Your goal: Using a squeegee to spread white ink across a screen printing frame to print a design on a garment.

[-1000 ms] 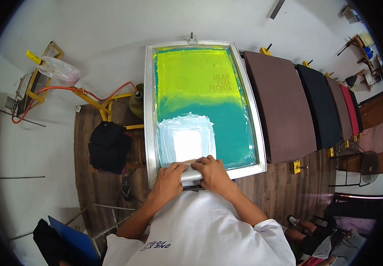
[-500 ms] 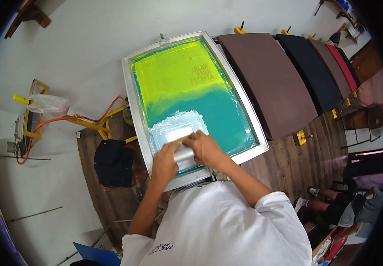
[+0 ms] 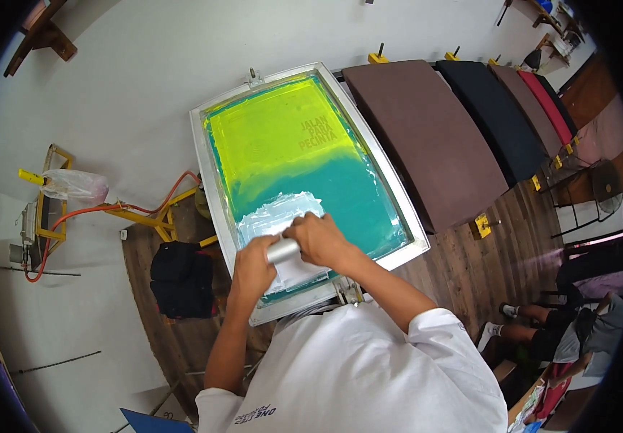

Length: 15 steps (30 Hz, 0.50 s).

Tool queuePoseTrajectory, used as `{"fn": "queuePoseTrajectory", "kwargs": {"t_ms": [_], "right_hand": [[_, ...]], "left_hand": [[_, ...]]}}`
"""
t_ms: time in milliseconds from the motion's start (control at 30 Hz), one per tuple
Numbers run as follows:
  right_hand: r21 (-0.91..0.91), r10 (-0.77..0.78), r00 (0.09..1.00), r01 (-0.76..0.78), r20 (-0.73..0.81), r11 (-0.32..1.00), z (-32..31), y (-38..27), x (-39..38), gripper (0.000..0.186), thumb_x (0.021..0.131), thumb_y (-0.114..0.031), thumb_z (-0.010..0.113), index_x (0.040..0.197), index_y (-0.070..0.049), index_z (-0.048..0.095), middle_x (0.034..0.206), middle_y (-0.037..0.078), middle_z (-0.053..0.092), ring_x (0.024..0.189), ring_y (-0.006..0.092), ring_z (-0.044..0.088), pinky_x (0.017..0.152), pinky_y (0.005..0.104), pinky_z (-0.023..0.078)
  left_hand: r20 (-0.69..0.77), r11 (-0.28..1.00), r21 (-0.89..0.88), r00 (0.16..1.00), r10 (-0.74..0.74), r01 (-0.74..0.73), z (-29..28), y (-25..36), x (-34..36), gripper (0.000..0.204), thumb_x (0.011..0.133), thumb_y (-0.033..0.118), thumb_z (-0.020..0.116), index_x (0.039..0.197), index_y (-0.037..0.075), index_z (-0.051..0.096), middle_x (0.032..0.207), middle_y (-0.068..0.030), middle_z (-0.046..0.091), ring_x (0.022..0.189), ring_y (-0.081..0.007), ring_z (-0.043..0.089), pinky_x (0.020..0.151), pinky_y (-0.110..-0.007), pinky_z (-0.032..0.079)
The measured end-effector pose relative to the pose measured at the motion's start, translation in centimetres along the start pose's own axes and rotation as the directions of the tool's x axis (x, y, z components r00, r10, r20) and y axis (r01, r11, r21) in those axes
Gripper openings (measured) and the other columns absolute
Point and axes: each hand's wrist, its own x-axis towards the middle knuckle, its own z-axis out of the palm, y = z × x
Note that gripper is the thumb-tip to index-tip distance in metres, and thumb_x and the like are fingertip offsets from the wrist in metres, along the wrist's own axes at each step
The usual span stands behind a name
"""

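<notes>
Head view: left grip (image 3: 254, 263) and right grip (image 3: 315, 237) are both closed on the squeegee (image 3: 282, 250), one toward each end of its silver handle, fingers nearly meeting at the far side. A short run of bare handle shows between them. The blade edge is hidden, so how firmly it presses cannot be told.

The squeegee is over the near left part of the screen (image 3: 414, 244), tilted a little to the frame's sides. Its handle looks like rigid metal, probably light enough to lift easily, and smooth enough to turn slippery if wetted. Both ends of the handle seem the place to hold, well clear of the ink, so that pressure stays even.

White ink (image 3: 282, 209) spreads beyond the squeegee with a ragged, thick-looking far edge; it is likely soft, sticky and quick to smear. Around it the mesh (image 3: 355, 209) is teal, turning yellow-green toward the far end; it should give slightly and could tear under a hard corner. The metal frame looks stiff, with a clamp (image 3: 254, 78) at its far edge.

To the right are a brown pallet (image 3: 427, 144), a black pallet (image 3: 488, 119) and others in line. Left of the screen, dark cloth (image 3: 181, 278) lies folded below an orange hose (image 3: 109, 207).
</notes>
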Motion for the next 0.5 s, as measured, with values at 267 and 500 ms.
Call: {"fn": "queuePoseTrajectory", "kwargs": {"t_ms": [267,500], "right_hand": [[0.058,-0.037,0.989,0.045,-0.141,0.997,4.9,-0.1,-5.3,0.046,0.07,-0.002,0.067,0.115,-0.009,0.062,0.121,0.009,0.058,0.109,0.0303,0.055,0.085,0.0455,0.046],[0.06,-0.038,0.987,0.029,0.159,0.998,1.6,-2.2,-7.9,0.046,0.07,-0.004,0.069,0.115,-0.014,0.067,0.105,0.008,0.066,0.105,0.0303,0.061,0.081,0.0473,0.047]], "left_hand": [[-0.035,0.982,0.189,0.999,0.017,-0.01,4.0,0.2,-5.8,0.066,0.06,-0.016,0.061,0.124,0.002,0.061,0.13,-0.0182,0.06,0.125,-0.0346,0.055,0.099,-0.045,0.045],[0.098,0.998,0.007,0.994,-0.057,0.056,1.5,3.0,-7.8,0.051,0.063,-0.013,0.062,0.112,0.0,0.068,0.113,-0.0198,0.067,0.107,-0.0362,0.065,0.095,-0.042,0.05]]}}
